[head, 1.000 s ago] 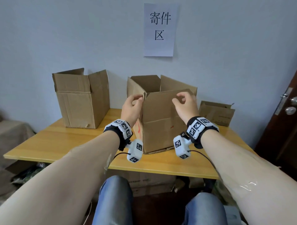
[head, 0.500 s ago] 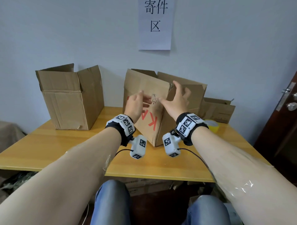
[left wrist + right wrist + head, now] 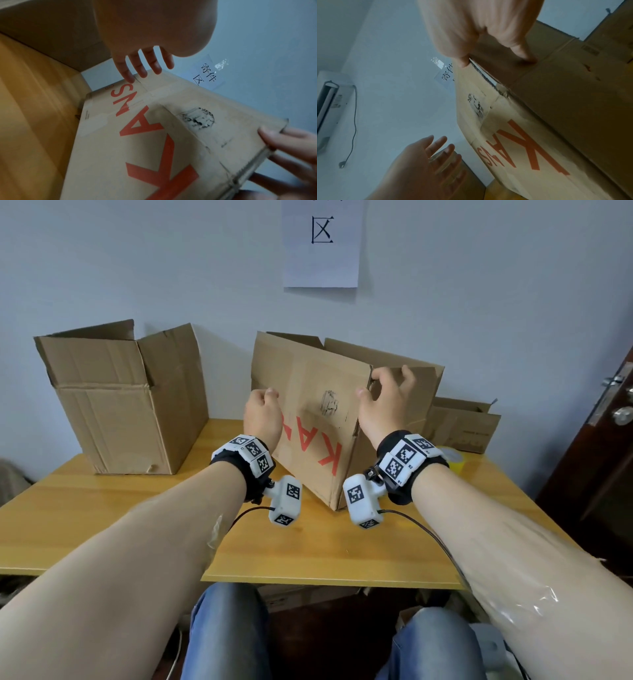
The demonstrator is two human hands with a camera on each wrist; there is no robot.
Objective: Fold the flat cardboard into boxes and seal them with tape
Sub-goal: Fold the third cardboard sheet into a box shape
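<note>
left hand (image 3: 262,419) up against the red-lettered box (image 3: 318,419) with fingers spread loose, probably just touching its left edge, right hand (image 3: 383,402) pinching the top right corner, box standing mid-table (image 3: 102,508), second open box (image 3: 126,398) back left, paper sign (image 3: 322,244) on the wall

Tabletop (image 3: 102,518) bare in front; second box (image 3: 126,405) blocks left.

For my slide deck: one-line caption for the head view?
Right hand grips the tilted box by its edge, left hand open at its other side.
</note>
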